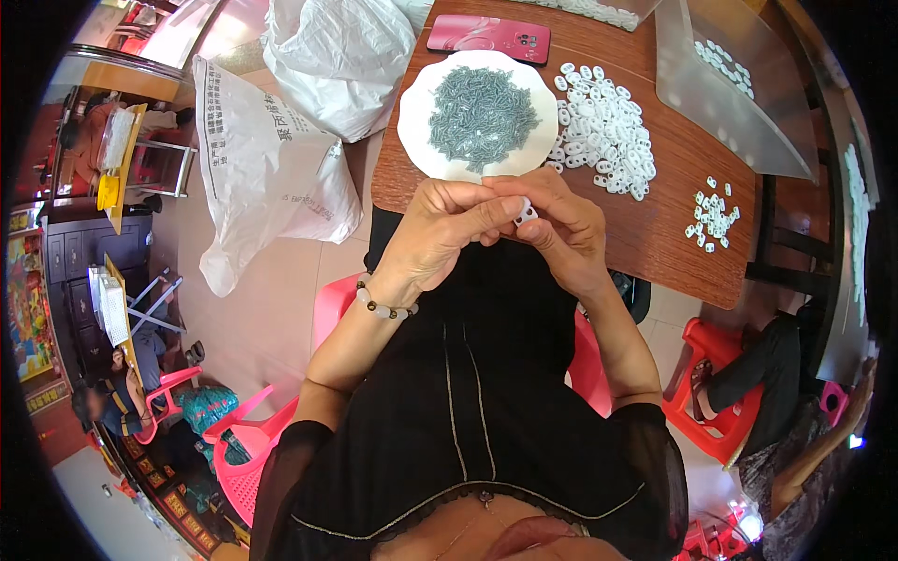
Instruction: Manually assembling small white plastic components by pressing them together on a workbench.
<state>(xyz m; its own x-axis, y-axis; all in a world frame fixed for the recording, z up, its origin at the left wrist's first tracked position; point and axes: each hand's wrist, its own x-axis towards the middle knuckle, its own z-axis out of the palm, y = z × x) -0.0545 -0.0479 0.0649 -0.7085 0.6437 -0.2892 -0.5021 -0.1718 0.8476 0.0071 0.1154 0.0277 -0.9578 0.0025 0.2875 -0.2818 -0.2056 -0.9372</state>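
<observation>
Both hands meet just in front of the round white plate [412, 117], which bears a heap of small grey metal pins or screws [482, 117]. My right hand [571, 238] pinches a small white plastic piece with dark holes [526, 213] between thumb and fingers. My left hand [435, 229] is closed, its thumb tip against that same piece; whatever else it pinches is hidden by the fingers. Right of the plate lies a large pile of white oval two-holed pieces [608, 131]. A smaller group of white pieces [713, 220] sits near the table's right edge.
A pink phone [491, 37] lies behind the plate on the brown wooden table [655, 238]. Translucent plastic bins [739, 93] stand at the far right. Large white sacks [271, 178] are on the floor at left. Red stools [720, 383] and other people are nearby.
</observation>
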